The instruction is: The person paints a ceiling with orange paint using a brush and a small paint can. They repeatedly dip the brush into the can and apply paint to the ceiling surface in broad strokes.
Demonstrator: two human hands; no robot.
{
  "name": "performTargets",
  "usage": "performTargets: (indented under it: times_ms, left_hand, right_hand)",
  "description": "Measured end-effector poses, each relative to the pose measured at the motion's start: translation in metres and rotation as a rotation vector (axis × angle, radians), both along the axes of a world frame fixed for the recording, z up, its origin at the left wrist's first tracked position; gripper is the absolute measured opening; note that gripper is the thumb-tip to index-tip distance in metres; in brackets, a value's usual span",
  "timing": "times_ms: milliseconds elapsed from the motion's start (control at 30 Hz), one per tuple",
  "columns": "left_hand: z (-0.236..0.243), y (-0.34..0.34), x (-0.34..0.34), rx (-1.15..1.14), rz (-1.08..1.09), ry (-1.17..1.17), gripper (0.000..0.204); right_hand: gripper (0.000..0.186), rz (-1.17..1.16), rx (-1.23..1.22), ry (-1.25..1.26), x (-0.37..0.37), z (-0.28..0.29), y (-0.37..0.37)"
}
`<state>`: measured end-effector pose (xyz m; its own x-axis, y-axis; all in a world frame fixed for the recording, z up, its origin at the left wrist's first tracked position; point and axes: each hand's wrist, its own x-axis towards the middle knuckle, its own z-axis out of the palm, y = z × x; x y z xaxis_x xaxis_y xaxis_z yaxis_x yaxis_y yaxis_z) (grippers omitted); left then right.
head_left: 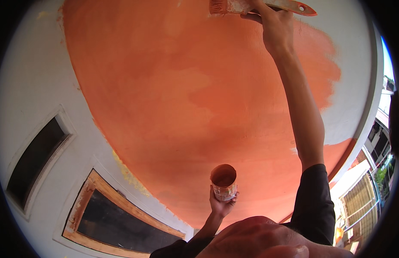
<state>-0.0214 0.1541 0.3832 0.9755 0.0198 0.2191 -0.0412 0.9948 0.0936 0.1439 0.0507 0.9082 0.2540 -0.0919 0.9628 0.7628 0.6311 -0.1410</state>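
High up at the top edge, my right hand (275,19) is closed round a wide paintbrush (296,7) with a paint-smeared handle. The orange-coated bristles point left against the wall, and part of the brush is cut off by the picture's edge. Lower down, my left hand (222,207) grips a small paint can (225,191) from below. The can is upright but tipped a little, its mouth facing up, with orange paint inside and drips on its outside. Fresh orange paint (165,86) covers most of the wall, in darker and lighter patches.
Bare grey-white wall (36,81) borders the paint at the left. Set into it are a dark narrow opening (36,161) and a wood-framed window (79,202). At the right stand the wall's edge (374,73) and, beyond it, an outdoor area with a woven blind (359,206).
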Motion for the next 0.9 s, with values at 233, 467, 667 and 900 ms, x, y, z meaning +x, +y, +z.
performTargets:
  times_ms: [233, 467, 667, 900]
  left_hand:
    - [-0.005, 0.009, -0.009, -0.027, 0.029, -0.011, 0.073]
    - [-0.008, 0.006, 0.002, 0.002, -0.046, -0.025, 0.083]
    - [-0.021, 0.003, 0.005, 0.002, -0.052, -0.030, 0.082]
    - [-0.033, 0.008, 0.007, -0.064, -0.086, -0.027, 0.073]
  right_hand:
    - [0.025, -0.017, -0.066, -0.001, -0.003, 0.034, 0.043]
    - [0.027, -0.423, -0.068, -0.060, 0.057, 0.022, 0.009]
    - [0.046, -0.834, 0.047, 0.224, 0.124, -0.001, -0.165]
    - [0.043, -1.512, -0.173, 0.346, 0.079, 0.020, -0.170]
